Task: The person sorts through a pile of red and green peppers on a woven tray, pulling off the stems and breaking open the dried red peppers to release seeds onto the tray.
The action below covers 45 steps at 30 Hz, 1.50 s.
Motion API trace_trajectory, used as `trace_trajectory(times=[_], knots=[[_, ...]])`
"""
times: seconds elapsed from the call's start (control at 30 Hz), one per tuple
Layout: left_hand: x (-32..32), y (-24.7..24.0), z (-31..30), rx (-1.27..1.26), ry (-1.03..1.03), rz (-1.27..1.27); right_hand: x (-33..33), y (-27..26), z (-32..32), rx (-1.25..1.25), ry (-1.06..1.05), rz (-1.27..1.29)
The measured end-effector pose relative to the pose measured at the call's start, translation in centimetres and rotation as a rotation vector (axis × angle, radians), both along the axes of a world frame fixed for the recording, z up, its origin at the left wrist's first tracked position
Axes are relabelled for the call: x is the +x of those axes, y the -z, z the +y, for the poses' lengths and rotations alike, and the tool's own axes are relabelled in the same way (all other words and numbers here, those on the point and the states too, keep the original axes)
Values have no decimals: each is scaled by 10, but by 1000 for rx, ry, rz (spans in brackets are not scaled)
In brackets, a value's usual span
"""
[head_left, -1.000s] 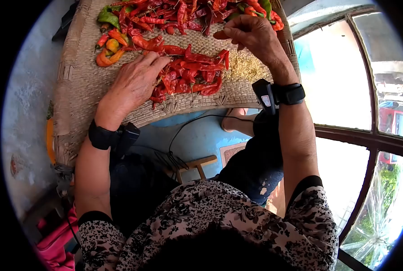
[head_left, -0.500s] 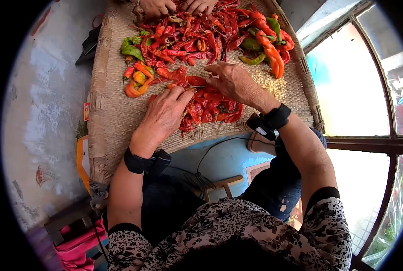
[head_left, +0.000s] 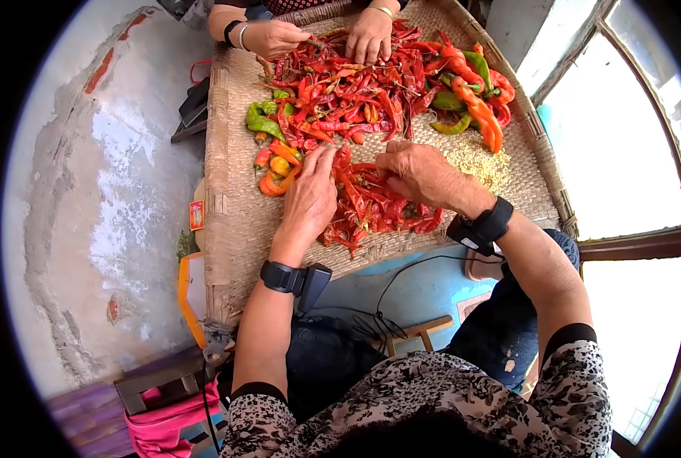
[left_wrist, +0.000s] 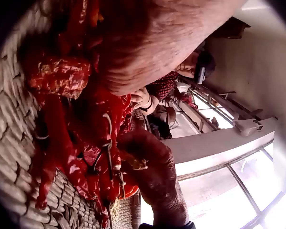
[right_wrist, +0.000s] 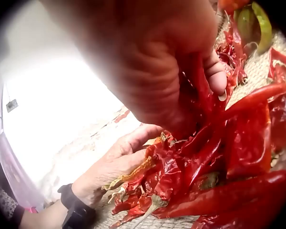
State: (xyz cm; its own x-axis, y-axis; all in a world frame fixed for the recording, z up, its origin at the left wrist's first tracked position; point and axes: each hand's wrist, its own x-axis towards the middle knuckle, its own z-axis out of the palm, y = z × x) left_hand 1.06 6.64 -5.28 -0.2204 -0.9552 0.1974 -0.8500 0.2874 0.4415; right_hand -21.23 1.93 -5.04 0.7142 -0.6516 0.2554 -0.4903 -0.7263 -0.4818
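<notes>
A small pile of dried red chili peppers [head_left: 371,210] lies on the woven tray [head_left: 237,191] near its front edge. My left hand [head_left: 312,195] rests along the pile's left side, its fingers fairly straight and touching the peppers. Over the pile's upper right, my right hand [head_left: 428,175] has its fingers curled down. In the right wrist view those fingers close round a red chili pepper [right_wrist: 199,81] among the others. The left wrist view shows wrinkled peppers and dry stems [left_wrist: 109,157] between my two hands.
A larger heap of red chilies [head_left: 363,99] covers the tray's far part, where another person's hands [head_left: 371,34] work. Fresh peppers [head_left: 478,107] lie at the right, above scattered pale seeds [head_left: 481,168]. Green and orange peppers [head_left: 279,164] sit at the left. A window [head_left: 623,145] stands at the right.
My right hand has come from above the seeds down to the small pile. The left hand has stayed beside the pile. The head view has shifted, bringing the other person's hands into sight.
</notes>
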Motion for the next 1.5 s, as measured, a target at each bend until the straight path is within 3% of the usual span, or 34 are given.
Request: trace_trajectory(times=[0.17, 0.3, 0.43, 0.53, 0.6, 0.73, 0.83, 0.87, 0.9, 0.97, 1.03, 1.1, 1.17, 1.3, 1.4, 1.47, 1.5], knots=[[5, 15, -9, 72, -7, -225, -17, -7, -2, 113, 58, -178], [-4, -2, -1, 125, -61, -267, -28, -12, -6, 305, 175, -327], [-1, 0, -1, 146, -40, -272, -32, -8, -13, 254, 108, -462], [1, 0, 1, 103, -23, -185, -33, -15, -15, 321, 100, -384], [3, 1, 1, -44, 91, 53, -33, -21, -15, 384, 116, -317], [0, -3, 4, -103, 138, 102, -40, -27, -18, 422, 60, -85], [-2, -2, 4, -116, 115, 185, -43, -21, -29, 368, 139, -210], [-3, -3, 5, -129, 76, 193, -40, -18, -29, 561, 287, -453], [-4, -3, 6, -144, 36, 201, -40, -18, -33, 428, 307, -530], [-6, -6, 7, -104, 22, 192, -36, -17, -32, 41, 365, -370], [-7, -6, 8, -62, 10, 180, -29, -16, -21, 92, 193, -240], [-8, -5, 9, 64, 11, 273, -14, -10, -5, 305, 64, -285], [-10, -10, 10, -28, 83, 213, -2, -4, 5, 378, 2, -338], [-13, -6, 12, 13, 164, 156, 9, 0, 7, 398, 1, -331], [-11, -4, 13, -92, 190, 125, 7, -7, 6, 428, 15, -354], [-9, -9, 12, -13, 29, 388, 0, -2, -6, 447, -13, -359], [-4, -8, 11, -12, 26, 388, -4, -16, -8, 639, 65, -315]])
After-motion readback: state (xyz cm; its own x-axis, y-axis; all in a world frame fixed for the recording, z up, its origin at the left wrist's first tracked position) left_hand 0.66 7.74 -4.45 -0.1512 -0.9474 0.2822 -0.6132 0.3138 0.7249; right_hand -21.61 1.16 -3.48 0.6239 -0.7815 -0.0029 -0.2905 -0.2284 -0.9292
